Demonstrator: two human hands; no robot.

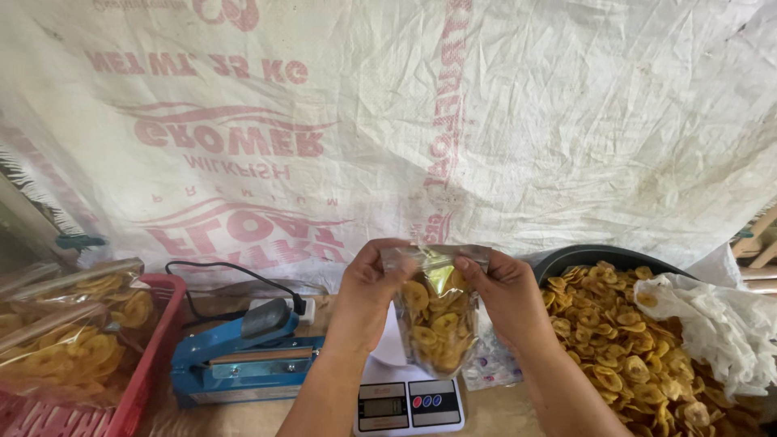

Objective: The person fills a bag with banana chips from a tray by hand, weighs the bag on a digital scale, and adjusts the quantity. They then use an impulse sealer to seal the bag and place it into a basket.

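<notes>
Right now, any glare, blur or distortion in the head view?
Head view: even daylight through the white sack sheet, soft shadows; glare on the clear pouch pinched by left hand and right hand; wide-angle bowing toward the edges; centre sharp, bagged chips at left slightly soft.

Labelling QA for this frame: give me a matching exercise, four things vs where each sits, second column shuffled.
1 pouch of chips
2 heat sealer
3 scale
4 red basket

a far left, holding filled bags
b held up by left hand and right hand
c under the hands
d blue, left of the scale

Pairs: 1-b, 2-d, 3-c, 4-a
</notes>
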